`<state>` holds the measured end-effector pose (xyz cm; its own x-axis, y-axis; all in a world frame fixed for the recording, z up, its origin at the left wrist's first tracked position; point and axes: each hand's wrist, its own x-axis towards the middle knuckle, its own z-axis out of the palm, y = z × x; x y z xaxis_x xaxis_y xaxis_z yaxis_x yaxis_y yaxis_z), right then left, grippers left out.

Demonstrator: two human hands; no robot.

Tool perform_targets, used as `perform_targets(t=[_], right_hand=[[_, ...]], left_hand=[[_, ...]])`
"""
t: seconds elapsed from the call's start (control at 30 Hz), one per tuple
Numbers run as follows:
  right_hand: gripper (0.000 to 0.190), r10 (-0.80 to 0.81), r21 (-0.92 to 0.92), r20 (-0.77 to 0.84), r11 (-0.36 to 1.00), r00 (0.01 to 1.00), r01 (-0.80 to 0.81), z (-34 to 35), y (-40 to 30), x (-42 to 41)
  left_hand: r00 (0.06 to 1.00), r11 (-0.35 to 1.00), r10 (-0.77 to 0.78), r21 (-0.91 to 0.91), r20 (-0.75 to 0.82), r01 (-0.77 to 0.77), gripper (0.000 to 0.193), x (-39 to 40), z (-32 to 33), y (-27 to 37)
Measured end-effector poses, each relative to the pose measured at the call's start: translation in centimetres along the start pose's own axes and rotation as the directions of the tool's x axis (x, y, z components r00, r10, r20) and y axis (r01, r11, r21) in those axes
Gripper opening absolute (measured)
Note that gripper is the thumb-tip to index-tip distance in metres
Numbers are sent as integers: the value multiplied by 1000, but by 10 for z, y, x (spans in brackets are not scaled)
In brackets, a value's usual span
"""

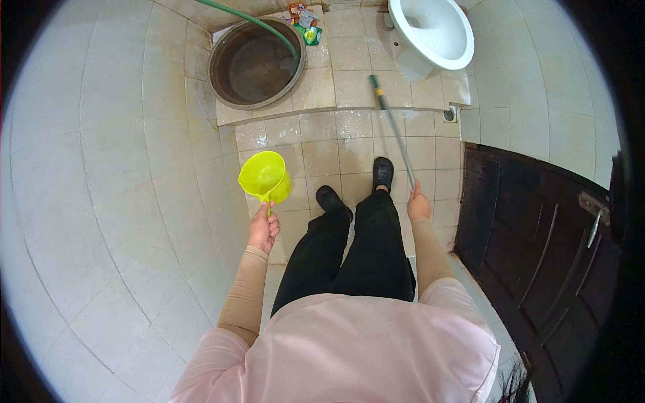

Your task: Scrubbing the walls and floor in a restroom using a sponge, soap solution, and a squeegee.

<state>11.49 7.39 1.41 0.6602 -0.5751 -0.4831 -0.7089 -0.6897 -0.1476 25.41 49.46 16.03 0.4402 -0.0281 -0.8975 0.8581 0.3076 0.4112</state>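
Observation:
My left hand point(264, 229) grips the handle of a yellow-green plastic dipper point(263, 174), whose inside looks empty. My right hand point(419, 205) is closed on the end of a long metal pole point(398, 138) with a green and dark far end, which reaches over the raised tiled step. What kind of tool the pole belongs to cannot be told. A large round tub point(214, 75) stands on the step at the upper left, with a green hose point(247, 17) running into it. A white toilet bowl point(428, 30) stands at the upper right.
Crumpled wrappers point(306, 22) lie beside the tub. A floor drain point(449, 115) sits at the step's right end. The beige floor tiles point(320, 156) look wet around my dark clogs. A tiled wall rises on the left, and a dark door point(534, 237) is at the right.

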Motion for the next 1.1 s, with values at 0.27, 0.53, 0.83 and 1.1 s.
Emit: perform_targets(t=[0.27,0.53,0.83,1.1], right_hand=[[47,-114,200,82,975,990,95,-3,-54,12],[46,-215,200,108,961,971,190,-93,-15,-9],[46,-334,114,135,940,933,321,-117,-1,36],[44,-318,147,18,939,948,312,-109,-85,165]], left_hand=[[990,963,144,228,6,-142,27,29,46,21],[930,827,367,458,-2,-325,26,91,130,43],[740,39,659,977,133,-210,44,112,269,109],[468,-27,859,932,207,-362,43,144,284,118]])
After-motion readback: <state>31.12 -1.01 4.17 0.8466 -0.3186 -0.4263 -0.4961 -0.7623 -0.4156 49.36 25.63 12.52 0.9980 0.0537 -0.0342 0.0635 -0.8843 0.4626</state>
